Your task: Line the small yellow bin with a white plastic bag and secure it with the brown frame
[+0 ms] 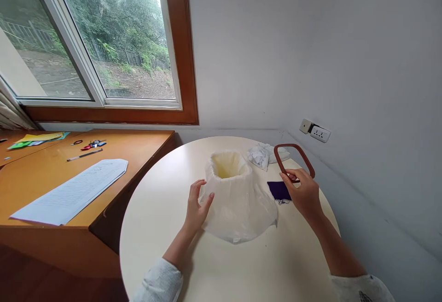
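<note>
A bin lined with a white plastic bag stands on the round table, the bag folded over its rim and hanging loose around it. My left hand is at the left side of the bag, fingers apart and curved; whether it touches the plastic I cannot tell. My right hand grips the lower edge of a brown rounded rectangular ring, held up to the right of the bin. Below the ring lies a dark purple cloth, partly behind my right hand. The bin's own walls are hidden by the bag.
Crumpled white paper or plastic lies behind the bin on the round table. On the wooden desk at left are paper sheets, a pen, keys and coloured papers. A wall socket is at right.
</note>
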The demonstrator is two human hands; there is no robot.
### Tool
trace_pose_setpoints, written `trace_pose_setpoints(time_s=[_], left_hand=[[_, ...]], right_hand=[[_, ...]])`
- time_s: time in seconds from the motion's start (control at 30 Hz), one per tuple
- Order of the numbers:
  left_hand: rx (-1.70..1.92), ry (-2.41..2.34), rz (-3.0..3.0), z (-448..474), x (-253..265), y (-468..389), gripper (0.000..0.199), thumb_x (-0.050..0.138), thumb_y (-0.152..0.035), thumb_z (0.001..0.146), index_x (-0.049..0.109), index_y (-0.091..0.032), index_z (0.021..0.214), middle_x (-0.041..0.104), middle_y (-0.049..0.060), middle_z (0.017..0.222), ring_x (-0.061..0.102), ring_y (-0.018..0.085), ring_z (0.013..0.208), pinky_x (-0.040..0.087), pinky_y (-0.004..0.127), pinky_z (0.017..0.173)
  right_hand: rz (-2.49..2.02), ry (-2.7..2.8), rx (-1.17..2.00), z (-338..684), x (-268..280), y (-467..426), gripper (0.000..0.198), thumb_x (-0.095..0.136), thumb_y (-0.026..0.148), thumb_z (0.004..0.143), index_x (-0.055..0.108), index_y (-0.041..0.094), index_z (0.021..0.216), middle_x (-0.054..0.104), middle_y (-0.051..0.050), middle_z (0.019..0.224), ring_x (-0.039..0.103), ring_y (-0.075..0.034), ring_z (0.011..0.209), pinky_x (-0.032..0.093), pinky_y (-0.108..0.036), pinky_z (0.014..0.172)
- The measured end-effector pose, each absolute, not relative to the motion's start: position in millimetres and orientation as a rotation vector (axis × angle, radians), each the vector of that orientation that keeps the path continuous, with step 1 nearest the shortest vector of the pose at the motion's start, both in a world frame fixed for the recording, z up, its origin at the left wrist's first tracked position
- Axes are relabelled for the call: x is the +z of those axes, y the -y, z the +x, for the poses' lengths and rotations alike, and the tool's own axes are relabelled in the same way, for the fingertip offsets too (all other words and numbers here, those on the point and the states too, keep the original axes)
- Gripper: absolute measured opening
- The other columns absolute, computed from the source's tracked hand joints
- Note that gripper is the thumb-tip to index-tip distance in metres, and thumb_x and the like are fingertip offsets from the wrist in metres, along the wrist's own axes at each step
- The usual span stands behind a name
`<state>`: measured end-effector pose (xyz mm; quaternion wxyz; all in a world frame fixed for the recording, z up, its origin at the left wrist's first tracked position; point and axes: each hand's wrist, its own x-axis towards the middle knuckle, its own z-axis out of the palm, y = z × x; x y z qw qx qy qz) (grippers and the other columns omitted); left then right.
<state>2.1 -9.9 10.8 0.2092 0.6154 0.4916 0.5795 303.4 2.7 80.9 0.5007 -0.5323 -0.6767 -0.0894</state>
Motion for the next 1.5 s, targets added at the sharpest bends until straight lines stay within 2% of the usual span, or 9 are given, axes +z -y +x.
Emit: trace_pose_setpoints(time_s=[1.07,1.3,1.5], left_hand=[[1.623,-1.375,1.749,0.6,9.6,9.9,0.031,0.055,-0.03,0.081,0.047,-0.023,0.11,0.048,0.007,0.115,0.044,0.021,0.115,0.033,0.04,0.103],[1.624,-1.37,1.744,0.9,9.5,9.4,0.031,0.055,-0.031,0.081,0.047,-0.023,0.109,0.047,0.007,0.115,0.044,0.021,0.115,0.033,0.04,0.103],[1.639,-1.375,1.742,0.5,8.7,9.6,0.03,0.056,-0.03,0.081,0.048,-0.023,0.109,0.048,0.007,0.114,0.044,0.021,0.115,0.033,0.041,0.103]], right_hand=[[-1.558,1.643,0.123,323.8,17.3,-4.8,0.041,0.047,0.056,0.078,0.06,0.018,0.074,0.054,-0.004,0.066,0.045,-0.014,0.056,0.036,-0.026,0.05],[-1.59,1.668,0.116,325.9,5.6,-7.4,0.039,0.047,0.056,0.078,0.056,0.019,0.069,0.05,-0.002,0.061,0.042,-0.013,0.053,0.034,-0.026,0.049],[-1.59,1.682,0.049,327.6,0.7,-9.1,0.037,0.052,0.054,0.075,0.06,0.018,0.076,0.053,-0.003,0.063,0.048,-0.015,0.058,0.037,-0.027,0.053]])
